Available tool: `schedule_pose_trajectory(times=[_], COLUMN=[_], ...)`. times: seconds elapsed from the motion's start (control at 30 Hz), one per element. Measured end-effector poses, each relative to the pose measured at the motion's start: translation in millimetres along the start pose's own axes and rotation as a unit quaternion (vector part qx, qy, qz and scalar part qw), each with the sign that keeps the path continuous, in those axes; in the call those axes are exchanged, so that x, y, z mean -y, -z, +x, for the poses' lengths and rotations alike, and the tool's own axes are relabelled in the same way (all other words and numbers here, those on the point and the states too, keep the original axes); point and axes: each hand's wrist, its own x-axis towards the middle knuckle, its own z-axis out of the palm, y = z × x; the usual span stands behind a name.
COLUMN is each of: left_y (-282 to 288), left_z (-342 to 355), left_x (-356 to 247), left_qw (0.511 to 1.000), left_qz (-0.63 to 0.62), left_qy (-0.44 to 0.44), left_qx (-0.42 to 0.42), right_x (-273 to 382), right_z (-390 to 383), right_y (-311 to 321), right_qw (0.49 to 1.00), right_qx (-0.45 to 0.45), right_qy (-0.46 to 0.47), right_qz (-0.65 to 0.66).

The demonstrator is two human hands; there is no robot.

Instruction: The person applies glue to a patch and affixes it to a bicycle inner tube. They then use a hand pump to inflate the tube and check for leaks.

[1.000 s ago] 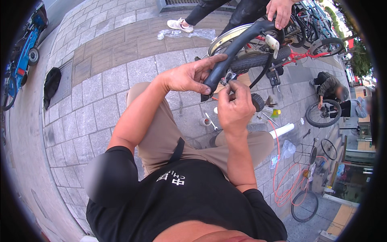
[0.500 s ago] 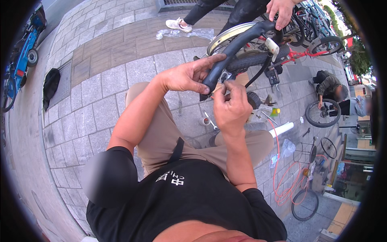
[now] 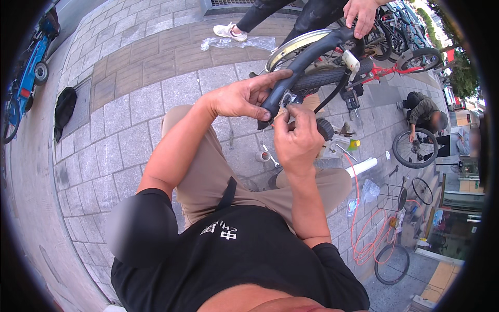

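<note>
My left hand [image 3: 248, 99] is wrapped round a black inner tube [image 3: 306, 60], thumb underneath and forefinger stretched over it. Against the tube's side, my right hand [image 3: 296, 138] pinches a small shiny, crinkled piece [image 3: 289, 98], probably film or foil; its exact shape is hard to make out. Another person's hand [image 3: 359, 18] grips the upper end of the tube. Behind it are a wheel rim [image 3: 278, 54], a knobbly tyre [image 3: 327, 78] and a red bicycle frame [image 3: 387, 73].
Wrenches [image 3: 269, 154], a tape roll [image 3: 262, 156], a white tube [image 3: 362, 167] and an orange hose [image 3: 364, 249] lie on the paving. A crouching person [image 3: 423, 112] holds a wheel at right. Parked bicycles [image 3: 390, 34] stand at top right; a blue cart [image 3: 31, 83] is at left.
My right fingertips have shifted slightly at the tube, where more of the shiny piece shows. My left hand stays in place. The crouching person's wheel has moved slightly.
</note>
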Motion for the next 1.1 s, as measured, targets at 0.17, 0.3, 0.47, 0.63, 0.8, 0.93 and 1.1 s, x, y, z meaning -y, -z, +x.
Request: schedule_pose_trajectory(times=[0.17, 0.3, 0.47, 0.63, 0.8, 0.93, 1.1], left_y=[-1, 3, 0, 3, 2, 4, -3], left_z=[-1, -2, -1, 0, 0, -1, 1], left_x=[-3, 1, -2, 1, 0, 1, -4], left_qw=[1.000, 1.000, 1.000, 1.000, 1.000, 1.000, 0.999], left_qz=[-0.004, 0.000, -0.023, -0.027, -0.024, -0.026, -0.047], left_qy=[0.007, 0.004, -0.002, -0.005, -0.008, -0.007, -0.014], left_qx=[-0.003, -0.007, -0.017, -0.011, -0.009, -0.002, 0.005], right_x=[1, -1, -3, 0, 2, 4, 8], right_z=[0, 1, -1, 0, 2, 2, 0], right_y=[0, 4, 4, 1, 4, 3, 3], right_qw=[1.000, 0.998, 0.999, 0.999, 0.999, 1.000, 1.000], right_qx=[0.000, -0.005, -0.009, -0.012, -0.006, -0.002, 0.014], right_qy=[-0.017, -0.060, -0.049, -0.033, -0.034, -0.031, -0.028], right_qz=[-0.002, -0.011, 0.000, 0.005, -0.007, -0.005, 0.002])
